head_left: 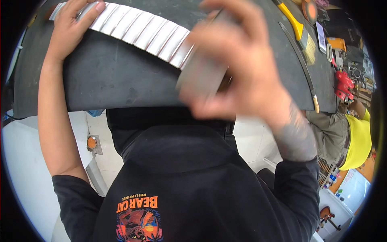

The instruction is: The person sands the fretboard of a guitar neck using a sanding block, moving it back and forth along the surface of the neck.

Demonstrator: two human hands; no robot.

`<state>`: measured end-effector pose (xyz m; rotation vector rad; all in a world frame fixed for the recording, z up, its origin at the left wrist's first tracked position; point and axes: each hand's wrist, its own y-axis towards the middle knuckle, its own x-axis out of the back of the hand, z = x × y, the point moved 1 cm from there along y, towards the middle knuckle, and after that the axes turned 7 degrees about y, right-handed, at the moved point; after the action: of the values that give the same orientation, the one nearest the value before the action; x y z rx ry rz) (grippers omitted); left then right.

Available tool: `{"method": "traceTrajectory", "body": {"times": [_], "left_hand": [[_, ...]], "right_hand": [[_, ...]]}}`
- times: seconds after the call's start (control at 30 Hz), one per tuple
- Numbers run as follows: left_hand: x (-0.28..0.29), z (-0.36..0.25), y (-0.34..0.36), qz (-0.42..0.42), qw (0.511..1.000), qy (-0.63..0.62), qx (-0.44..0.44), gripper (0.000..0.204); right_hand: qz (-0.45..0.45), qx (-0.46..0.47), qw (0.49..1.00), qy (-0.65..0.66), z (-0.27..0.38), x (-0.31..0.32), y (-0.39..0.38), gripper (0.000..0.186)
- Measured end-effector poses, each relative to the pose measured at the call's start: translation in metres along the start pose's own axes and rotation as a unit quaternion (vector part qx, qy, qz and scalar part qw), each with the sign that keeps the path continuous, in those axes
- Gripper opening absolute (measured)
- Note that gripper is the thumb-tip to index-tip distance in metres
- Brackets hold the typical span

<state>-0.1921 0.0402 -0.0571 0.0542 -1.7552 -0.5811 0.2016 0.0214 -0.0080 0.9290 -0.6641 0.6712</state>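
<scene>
Clock directions are taken from the middle of the view. Between ten and eleven o'clock, the left hand (76,22) rests on the end of a long silver strip (143,30). Its thumb lies across the silver surface and is spread from the other fingers; their tips I cannot tell well. The strip lies on a black table (121,82) and runs from the left hand to near twelve o'clock, where the right hand covers its view. Thin dark lines cross it, and I count about eight silver bands between the hands.

At one o'clock, the right hand (246,64) is blurred. Its fingers are bent around one grey thing (201,76), with the thumb at the lower side. What kind it is, and whether it touches the strip, I cannot tell.

Near two o'clock there are one brush (296,26) with yellow handle and pale bristles, one long thin tool (300,58) with light wooden end, one white card (321,37) with a printed dark square, and one tape roll (329,52). Between two and three is one red tool (344,85).

The black shirt (201,169) at six o'clock carries, toward seven, two lines of upside-down writing above one coloured picture. Just past three stands one co-worker (356,141) in yellow; at four is one guitar (325,214).
</scene>
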Motion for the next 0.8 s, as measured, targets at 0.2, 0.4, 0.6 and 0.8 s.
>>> {"method": "traceTrajectory", "body": {"times": [0.2, 0.4, 0.6, 0.8], "left_hand": [[-0.002, 0.000, 0.003, 0.010, 0.999, -0.024, 0.021, 0.027], [-0.002, -0.002, 0.002, -0.007, 0.999, -0.026, 0.029, 0.027], [0.004, -0.007, 0.000, 0.007, 1.000, -0.012, 0.002, 0.028], [0.016, -0.041, 0.007, 0.021, 0.998, -0.026, 0.045, 0.028]], "right_hand": [[-0.111, -0.180, 0.976, 0.043, -0.067, 0.040, 0.002, 0.063], [-0.108, -0.107, 0.975, 0.161, -0.067, 0.029, 0.003, 0.070], [0.021, -0.056, 0.992, 0.112, -0.027, 0.008, 0.019, 0.065], [0.052, 0.077, 0.996, -0.017, -0.003, -0.005, 0.009, 0.052]]}}
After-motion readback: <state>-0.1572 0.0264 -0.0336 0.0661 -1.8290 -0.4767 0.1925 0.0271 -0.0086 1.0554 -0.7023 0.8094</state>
